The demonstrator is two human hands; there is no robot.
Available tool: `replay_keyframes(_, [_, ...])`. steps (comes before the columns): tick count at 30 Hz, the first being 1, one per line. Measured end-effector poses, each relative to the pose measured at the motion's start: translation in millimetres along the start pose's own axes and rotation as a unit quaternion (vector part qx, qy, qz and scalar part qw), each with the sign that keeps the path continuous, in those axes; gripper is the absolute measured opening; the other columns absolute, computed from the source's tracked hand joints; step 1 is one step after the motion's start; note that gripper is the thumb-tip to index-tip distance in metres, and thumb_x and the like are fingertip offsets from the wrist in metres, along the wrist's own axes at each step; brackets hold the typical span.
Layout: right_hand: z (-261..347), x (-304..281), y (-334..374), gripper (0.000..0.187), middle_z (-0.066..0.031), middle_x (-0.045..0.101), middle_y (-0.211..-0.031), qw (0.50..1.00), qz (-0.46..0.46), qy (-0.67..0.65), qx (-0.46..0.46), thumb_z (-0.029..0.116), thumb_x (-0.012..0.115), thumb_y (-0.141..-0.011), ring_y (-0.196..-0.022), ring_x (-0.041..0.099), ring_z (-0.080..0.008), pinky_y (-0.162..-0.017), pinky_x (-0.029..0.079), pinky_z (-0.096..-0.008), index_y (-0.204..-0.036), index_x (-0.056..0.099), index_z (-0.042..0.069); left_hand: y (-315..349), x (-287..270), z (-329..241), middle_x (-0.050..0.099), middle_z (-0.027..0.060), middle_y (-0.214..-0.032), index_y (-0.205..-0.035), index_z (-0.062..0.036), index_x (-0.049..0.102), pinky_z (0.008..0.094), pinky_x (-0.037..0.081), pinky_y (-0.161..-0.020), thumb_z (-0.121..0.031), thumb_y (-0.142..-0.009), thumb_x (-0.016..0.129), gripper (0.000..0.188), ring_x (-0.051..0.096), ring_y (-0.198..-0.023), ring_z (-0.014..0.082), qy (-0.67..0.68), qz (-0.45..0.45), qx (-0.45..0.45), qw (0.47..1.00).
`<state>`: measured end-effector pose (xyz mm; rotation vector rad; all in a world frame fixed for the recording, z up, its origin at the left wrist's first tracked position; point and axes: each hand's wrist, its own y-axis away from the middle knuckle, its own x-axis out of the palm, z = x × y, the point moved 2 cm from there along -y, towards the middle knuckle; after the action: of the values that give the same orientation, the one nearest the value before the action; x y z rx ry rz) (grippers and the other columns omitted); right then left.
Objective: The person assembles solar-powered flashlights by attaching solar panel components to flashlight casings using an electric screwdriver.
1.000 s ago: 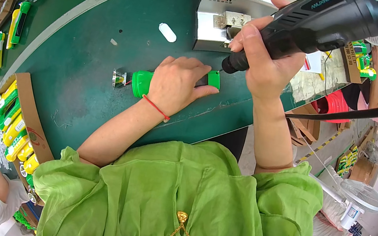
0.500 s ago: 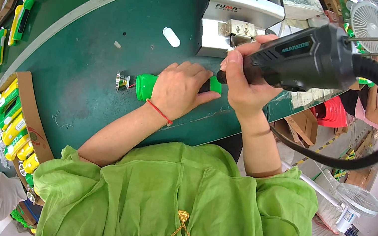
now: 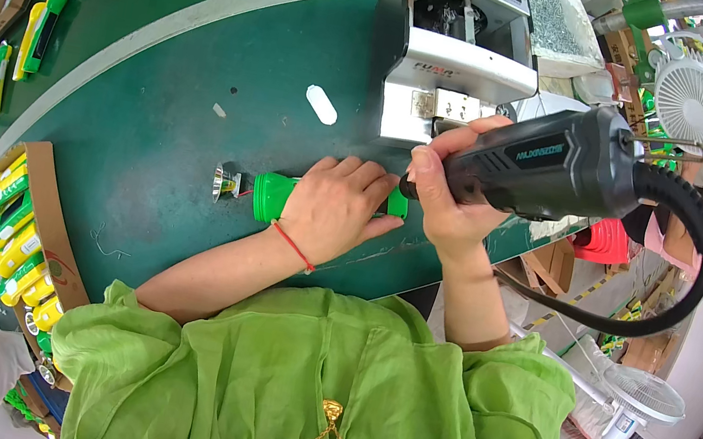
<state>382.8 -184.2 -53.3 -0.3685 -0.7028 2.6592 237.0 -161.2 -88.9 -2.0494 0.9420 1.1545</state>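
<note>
Two hands grip: the left hand point(image 3: 330, 209), fingers wrapped over a torch point(image 3: 270, 198) on the worktop point(image 3: 174, 104); the right hand point(image 3: 453, 219), fingers round a driver point(image 3: 535, 165), its nose by the torch's right end. Should the left slacken, I'd fear the torch rolling and the driver slipping.

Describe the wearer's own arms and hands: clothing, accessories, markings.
Left hand and right hand are both ungloved. A thin red bracelet circles the left wrist; none shows on the right. Forearms are bare below loose, gathered light-green short sleeves.
</note>
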Motion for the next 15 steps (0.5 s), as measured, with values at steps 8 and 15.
replay_keyframes(8, [5, -2, 2, 0.073, -0.0083, 0.06, -0.083, 0.998, 0.051, -0.025, -0.024, -0.005, 0.07, -0.077, -0.064, 0.057, -0.013, -0.069, 0.053, -0.0275, -0.134, 0.025, -0.005, 2, 0, 2, 0.058, 0.0029, -0.091, -0.102, -0.0082, 0.065, 0.0331, 0.044, -0.071, -0.04, -0.076, 0.072, 0.041, 0.057, -0.085, 0.0191, 0.005, -0.014, 0.001, 1.0])
replay_keyframes(15, [-3, 1, 8, 0.055, -0.0022, 0.061, -0.074, 0.998, 0.003, -0.069, -0.002, -0.007, 0.071, -0.075, -0.063, 0.055, -0.0077, -0.07, 0.047, -0.0241, -0.123, 0.045, -0.008, 2, 4, 1, 0.056, 0.0032, -0.088, -0.101, -0.009, 0.065, 0.034, 0.043, -0.07, -0.039, -0.074, 0.073, 0.041, 0.057, -0.084, 0.0197, 0.003, -0.018, 0.014, 1.0])
